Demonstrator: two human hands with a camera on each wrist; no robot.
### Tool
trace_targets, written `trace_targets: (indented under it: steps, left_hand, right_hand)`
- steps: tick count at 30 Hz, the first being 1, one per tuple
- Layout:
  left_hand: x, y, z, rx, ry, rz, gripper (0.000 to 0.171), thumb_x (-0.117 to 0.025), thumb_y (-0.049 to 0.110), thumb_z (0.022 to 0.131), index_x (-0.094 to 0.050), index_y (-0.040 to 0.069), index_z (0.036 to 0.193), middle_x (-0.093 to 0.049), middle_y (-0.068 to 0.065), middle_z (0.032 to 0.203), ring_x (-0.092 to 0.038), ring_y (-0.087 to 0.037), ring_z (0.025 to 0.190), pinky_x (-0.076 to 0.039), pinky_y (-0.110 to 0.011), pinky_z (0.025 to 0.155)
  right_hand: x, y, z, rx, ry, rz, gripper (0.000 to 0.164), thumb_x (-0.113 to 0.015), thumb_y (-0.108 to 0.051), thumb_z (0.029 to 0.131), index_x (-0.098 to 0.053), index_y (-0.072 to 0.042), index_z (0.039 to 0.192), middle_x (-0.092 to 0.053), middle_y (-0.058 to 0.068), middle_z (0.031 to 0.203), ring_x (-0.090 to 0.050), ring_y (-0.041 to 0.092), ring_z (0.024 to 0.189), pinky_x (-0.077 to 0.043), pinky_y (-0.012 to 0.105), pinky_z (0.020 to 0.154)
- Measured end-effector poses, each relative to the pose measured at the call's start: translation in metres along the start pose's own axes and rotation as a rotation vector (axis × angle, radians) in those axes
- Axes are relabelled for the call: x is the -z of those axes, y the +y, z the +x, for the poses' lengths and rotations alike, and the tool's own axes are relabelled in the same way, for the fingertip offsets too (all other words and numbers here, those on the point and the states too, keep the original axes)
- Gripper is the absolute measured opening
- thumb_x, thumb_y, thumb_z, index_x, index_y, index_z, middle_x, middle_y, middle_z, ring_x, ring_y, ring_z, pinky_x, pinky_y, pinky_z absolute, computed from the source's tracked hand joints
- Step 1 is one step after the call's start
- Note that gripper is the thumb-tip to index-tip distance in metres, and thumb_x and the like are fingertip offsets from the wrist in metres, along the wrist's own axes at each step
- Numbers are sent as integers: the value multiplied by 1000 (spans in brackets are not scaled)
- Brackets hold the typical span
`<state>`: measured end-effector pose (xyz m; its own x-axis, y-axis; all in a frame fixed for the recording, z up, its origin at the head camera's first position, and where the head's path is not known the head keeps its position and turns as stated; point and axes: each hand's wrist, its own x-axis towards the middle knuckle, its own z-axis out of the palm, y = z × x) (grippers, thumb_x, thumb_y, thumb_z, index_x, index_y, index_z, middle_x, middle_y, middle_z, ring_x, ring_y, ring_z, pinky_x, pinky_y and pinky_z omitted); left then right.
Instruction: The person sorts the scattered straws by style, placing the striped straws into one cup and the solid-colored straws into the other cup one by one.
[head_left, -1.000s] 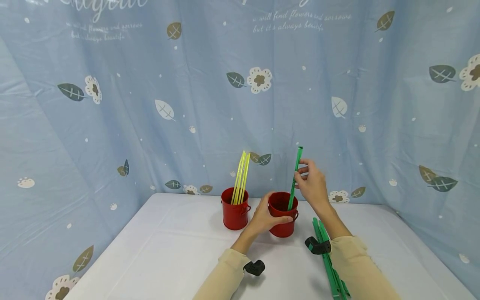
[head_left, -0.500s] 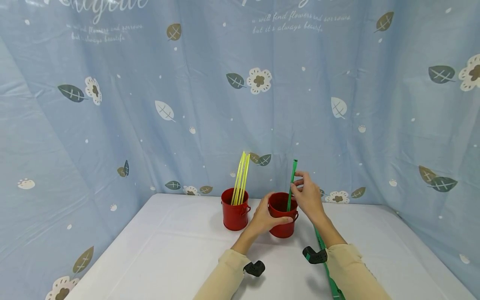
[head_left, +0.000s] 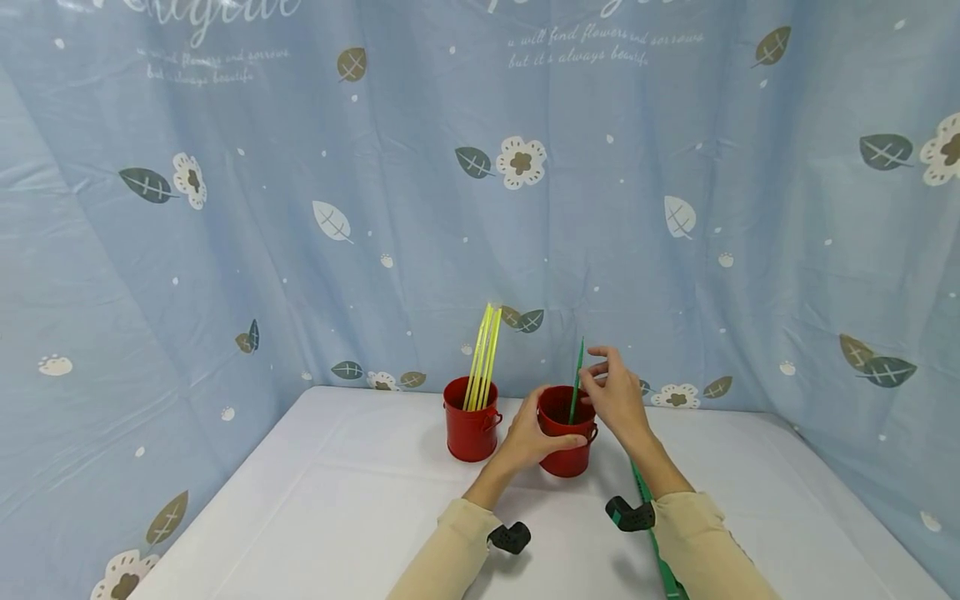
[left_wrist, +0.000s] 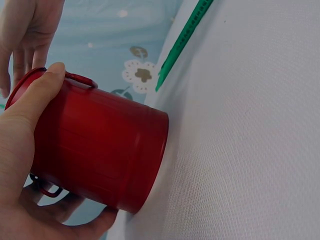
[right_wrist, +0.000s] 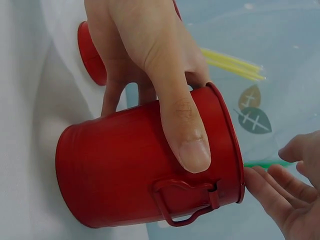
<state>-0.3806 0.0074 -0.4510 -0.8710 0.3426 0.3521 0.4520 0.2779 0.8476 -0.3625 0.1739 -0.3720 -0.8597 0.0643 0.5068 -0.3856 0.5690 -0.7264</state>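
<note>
My left hand [head_left: 525, 433] grips a small red metal bucket [head_left: 566, 461] from its left side, thumb across the front near the rim. The bucket stands upright on the table. One long, thin green stick [head_left: 577, 375] stands inside it, its top above the rim. Close to the right of that stick is my right hand [head_left: 621, 398], fingers loosely bent. The right wrist view shows the green stick [right_wrist: 267, 163] passing between thumb and fingers, with a gap visible and no clear pinch. The bucket's inner bottom is hidden.
A second red bucket [head_left: 471, 433] stands to the left, holding several yellow sticks [head_left: 482, 358]. More green sticks [head_left: 660, 554] lie on the white table [head_left: 360, 500], partly under my right forearm. A blue patterned curtain [head_left: 420, 208] hangs behind the table.
The green stick has gone down into the bucket and now leans further left, turned narrow side on. My right hand came down with it, then stayed nearly still. My left hand keeps its place.
</note>
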Motion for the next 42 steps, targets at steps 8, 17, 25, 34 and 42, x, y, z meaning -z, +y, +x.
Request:
trace_targets:
  steps: [8,17,25,34,42]
  left_hand:
    - [1,1,-1,24,-2,-15,94,-81,45,77,-29,19,151,-46,1,143,-45,-17,129,-54,-37,95]
    - [1,0,-1,9,0,-16,92,-81,43,78,-29,18,150,-47,-2,144,-45,-20,131,-54,-37,94]
    - [1,1,-1,19,3,-1,93,-82,46,76,-30,22,150,-46,5,143,-45,-14,130,-52,-33,96]
    - [-1,-2,0,26,7,3,93,-83,45,75,-31,23,149,-47,5,143,-44,-12,130,-53,-32,94]
    - [-1,1,-1,26,2,-19,91,-83,42,76,-31,23,149,-47,4,144,-45,-14,131,-55,-32,92]
  right_hand:
    - [2,1,-1,4,16,13,42,-60,-16,97,-46,-9,136,-65,20,103,-72,35,84,-61,30,61]
    - [10,0,-5,3,27,13,43,-60,-16,97,-47,-8,137,-66,19,101,-72,35,86,-61,38,66]
    - [26,10,-18,12,40,-32,43,-62,-16,96,-47,-8,135,-66,18,98,-73,25,79,-60,27,61]
    - [40,32,-34,-24,39,-73,46,-63,-18,96,-45,-3,136,-68,20,97,-73,25,75,-59,25,57]
    - [49,49,-39,-77,-32,-108,48,-62,-17,96,-43,-1,137,-67,24,102,-73,26,76,-59,26,56]
